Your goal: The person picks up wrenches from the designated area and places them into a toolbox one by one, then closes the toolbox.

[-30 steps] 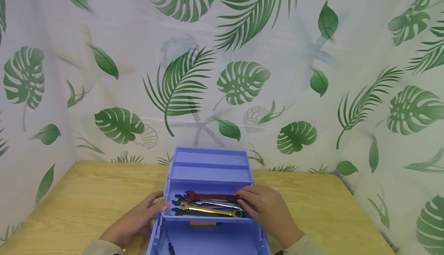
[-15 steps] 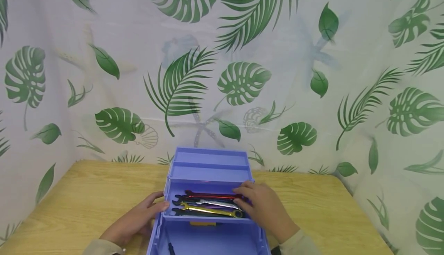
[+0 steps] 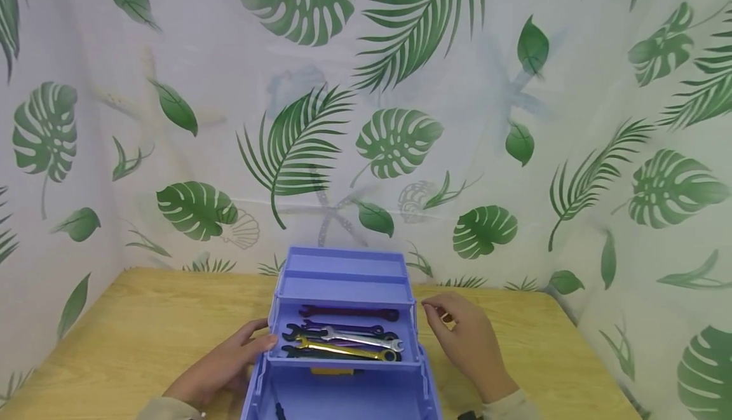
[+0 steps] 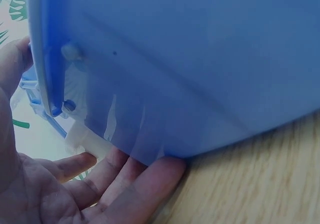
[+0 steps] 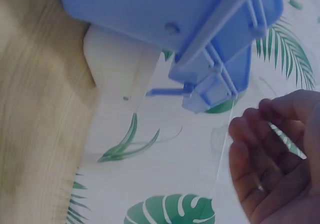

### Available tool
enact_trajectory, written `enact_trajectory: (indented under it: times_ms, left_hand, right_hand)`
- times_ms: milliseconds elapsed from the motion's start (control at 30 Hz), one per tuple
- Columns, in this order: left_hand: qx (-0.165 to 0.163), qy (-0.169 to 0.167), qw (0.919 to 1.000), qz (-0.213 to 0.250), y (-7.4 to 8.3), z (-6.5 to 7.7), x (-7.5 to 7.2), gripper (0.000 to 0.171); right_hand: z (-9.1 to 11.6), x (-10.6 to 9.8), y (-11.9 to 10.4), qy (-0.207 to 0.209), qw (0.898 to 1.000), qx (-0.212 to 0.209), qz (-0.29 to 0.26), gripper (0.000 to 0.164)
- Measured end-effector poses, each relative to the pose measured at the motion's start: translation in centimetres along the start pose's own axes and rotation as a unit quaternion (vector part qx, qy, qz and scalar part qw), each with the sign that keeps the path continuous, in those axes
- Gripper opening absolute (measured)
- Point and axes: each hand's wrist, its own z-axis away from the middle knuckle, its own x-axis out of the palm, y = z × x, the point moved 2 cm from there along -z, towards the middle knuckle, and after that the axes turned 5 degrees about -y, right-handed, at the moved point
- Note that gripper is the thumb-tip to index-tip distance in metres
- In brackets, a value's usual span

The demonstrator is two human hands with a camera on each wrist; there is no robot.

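An open blue toolbox (image 3: 350, 394) stands in front of me, its upper tray (image 3: 408, 325) holding several wrenches. A dark red wrench (image 3: 350, 312) lies along the tray's back. In front of it are a purple wrench (image 3: 343, 327), a silver wrench (image 3: 366, 338), a gold wrench (image 3: 345, 347) and darker ones. My left hand (image 3: 231, 359) holds the box's left side, thumb over the tray's edge, and its fingers (image 4: 150, 184) rest along the outer wall. Just right of the tray, my right hand (image 3: 466, 337) hovers with loosely bent fingers (image 5: 240, 169) and nothing in them.
A black-handled screwdriver (image 3: 279, 407) lies at the left of the lower compartment, and a yellow item (image 3: 333, 371) shows under the tray. The raised lid (image 3: 345, 274) stands at the back. Leaf-printed cloth (image 3: 400, 58) hangs behind and beside the wooden table (image 3: 189, 305).
My right hand has let go of the red wrench and drawn out of the tray to the right. That wrench now lies farther back, with the purple wrench exposed. My left hand stays put.
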Motion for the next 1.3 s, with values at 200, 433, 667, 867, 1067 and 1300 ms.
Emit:
enact_trajectory:
  times_ms: [200, 433, 667, 867, 1067, 1300]
  left_hand:
    - [0.010, -0.006, 0.9999, 0.003, -0.5, 0.2, -0.2, 0.082]
    - [0.012, -0.018, 0.9996, 0.018, -1.3, 0.4, 0.3, 0.080]
    - [0.011, -0.028, 0.9993, 0.020, -1.2, 0.1, 0.8, 0.079]
    - [0.015, -0.033, 0.9990, 0.028, -1.0, 0.1, 0.9, 0.080]
    - [0.020, -0.029, 0.9989, 0.031, -0.8, 0.3, 0.6, 0.079]
    - [0.005, -0.015, 0.9998, 0.011, -1.5, -0.3, 0.0, 0.080]
  right_hand:
    - [0.4, 0.8, 1.2, -0.054, 0.994, 0.094, -0.012, 0.011]
    - [1.6, 1.4, 1.8, -0.117, 0.978, 0.174, 0.010, 0.008]
    - [2.5, 1.3, 2.5, -0.129, 0.970, 0.205, 0.023, 0.008]
    - [2.6, 1.7, 2.7, -0.138, 0.967, 0.212, 0.025, 0.007]
    - [2.5, 2.2, 2.6, -0.140, 0.969, 0.202, 0.033, 0.007]
    - [2.3, 2.6, 2.4, -0.161, 0.962, 0.218, 0.036, 0.008]
